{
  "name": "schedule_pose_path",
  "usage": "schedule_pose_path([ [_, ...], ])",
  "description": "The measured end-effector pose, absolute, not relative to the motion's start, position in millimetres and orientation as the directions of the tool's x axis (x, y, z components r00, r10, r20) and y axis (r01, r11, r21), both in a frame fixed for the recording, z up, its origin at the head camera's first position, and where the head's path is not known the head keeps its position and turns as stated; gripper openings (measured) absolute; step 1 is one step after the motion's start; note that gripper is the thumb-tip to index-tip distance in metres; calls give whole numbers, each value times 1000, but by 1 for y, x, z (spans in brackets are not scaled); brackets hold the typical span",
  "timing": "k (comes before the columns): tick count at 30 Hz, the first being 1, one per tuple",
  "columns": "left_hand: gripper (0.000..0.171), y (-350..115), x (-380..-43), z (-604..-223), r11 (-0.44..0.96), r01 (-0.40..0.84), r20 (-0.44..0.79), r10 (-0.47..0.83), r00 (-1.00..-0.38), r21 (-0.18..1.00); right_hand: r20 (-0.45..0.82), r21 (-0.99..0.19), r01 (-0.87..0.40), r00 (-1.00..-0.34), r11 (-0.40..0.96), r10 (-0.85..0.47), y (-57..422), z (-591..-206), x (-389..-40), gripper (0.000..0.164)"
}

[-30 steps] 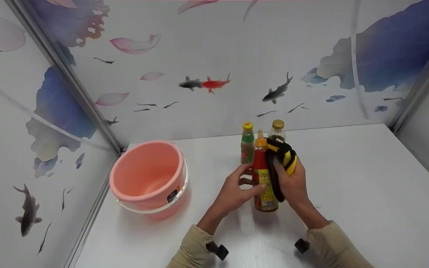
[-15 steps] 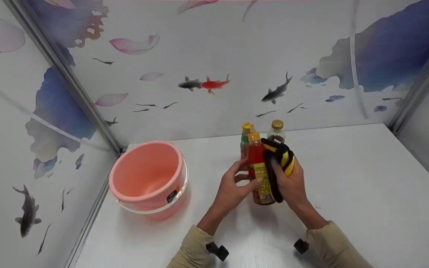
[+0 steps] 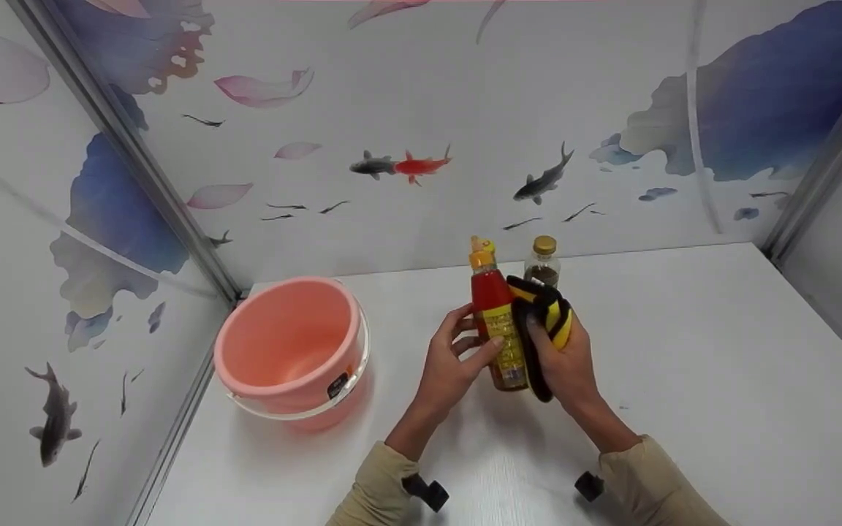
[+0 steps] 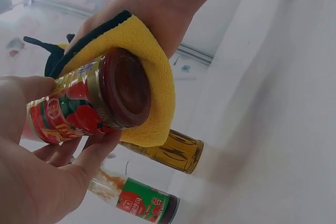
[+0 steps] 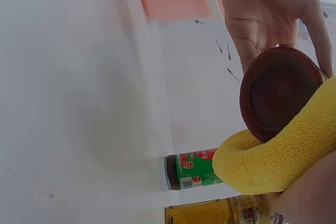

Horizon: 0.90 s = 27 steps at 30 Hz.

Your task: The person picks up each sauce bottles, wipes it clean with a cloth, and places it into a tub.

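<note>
Red sauce bottle [image 3: 500,329]: compared with a second ago, it is farther left and higher in the head view, and it leans left, orange cap [image 3: 482,259] outermost, where it was nearly upright. Both wrist views show its round base clear of the table [image 3: 684,365].
Left hand [image 3: 450,361]: clasps the bottle's left side, thumb in front and fingers curving behind.
Right hand [image 3: 567,365]: clamped on a folded yellow cloth [image 4: 160,77] with black edging; the cloth hides some of its fingers.
Cloth against bottle: pressed to the right side, reaching close to the base.
Wiping: seems under way on this bottle, which is not yet set down; how much of its surface is done, I cannot tell.
Pink bucket [image 3: 260,329]: stands on the table to the left, well apart from both hands, its white handle [image 3: 282,417] hanging across the front.
Green-labelled bottle [image 4: 142,200]: stands near the wall, almost hidden behind the sauce bottle in the head view.
Gold-capped bottle [image 3: 542,272]: upright just beyond the cloth, touched by neither hand. Whether these two standing bottles are already wiped or left to do does not show.
White wall [image 3: 421,88]: behind everything, printed with fish and petals.
</note>
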<state>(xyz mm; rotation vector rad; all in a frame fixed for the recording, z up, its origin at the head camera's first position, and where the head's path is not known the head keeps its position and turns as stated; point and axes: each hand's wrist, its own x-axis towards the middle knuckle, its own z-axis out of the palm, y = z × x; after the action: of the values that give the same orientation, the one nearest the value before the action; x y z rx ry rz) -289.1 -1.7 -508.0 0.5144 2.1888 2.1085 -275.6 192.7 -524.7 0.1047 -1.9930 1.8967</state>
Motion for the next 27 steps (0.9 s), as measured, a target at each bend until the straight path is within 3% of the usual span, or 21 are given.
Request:
schedule_pose_path([
  [21,61,-3,-291,-511,-34,143,146,342,-928,989,359,-933,-345,-904,99,232,193,-524,-276,35],
  [27,60,-1,-288,-512,60,190,162,317,-935,980,331,-944,-317,-914,94,234,191,-522,-274,36],
])
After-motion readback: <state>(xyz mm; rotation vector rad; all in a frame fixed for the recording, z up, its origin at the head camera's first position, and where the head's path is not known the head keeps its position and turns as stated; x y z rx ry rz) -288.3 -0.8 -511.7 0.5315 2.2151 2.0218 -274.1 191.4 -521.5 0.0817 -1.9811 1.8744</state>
